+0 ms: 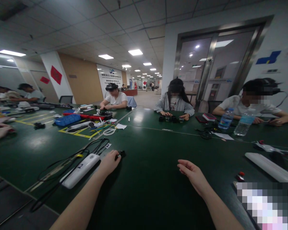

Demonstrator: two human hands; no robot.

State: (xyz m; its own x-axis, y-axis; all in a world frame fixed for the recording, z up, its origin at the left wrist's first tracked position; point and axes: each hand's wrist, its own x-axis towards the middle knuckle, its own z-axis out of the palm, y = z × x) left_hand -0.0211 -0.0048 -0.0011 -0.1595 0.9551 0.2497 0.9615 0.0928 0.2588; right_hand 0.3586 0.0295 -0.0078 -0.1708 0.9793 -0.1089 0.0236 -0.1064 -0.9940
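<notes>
My left hand [110, 163] is closed on a small black object [122, 154] at the table surface, just right of a white power strip. The fingers hide part of that object, and its kind cannot be made out. Over the middle right of the green table [148, 179], my right hand [193, 174] holds nothing. Its fingers are loosely stretched and a little bent, pointing left. The power strip [80, 171], labelled 2, lies alongside my left forearm with black cables [69, 159] beside it.
A blue basket [67, 120] and a coiled white cable [109, 131] lie at the back left. Two water bottles [244, 123] stand at the right, near a white strip [270, 166]. A co-worker opposite [174, 99] handles small dark objects [171, 118]; others sit around the table.
</notes>
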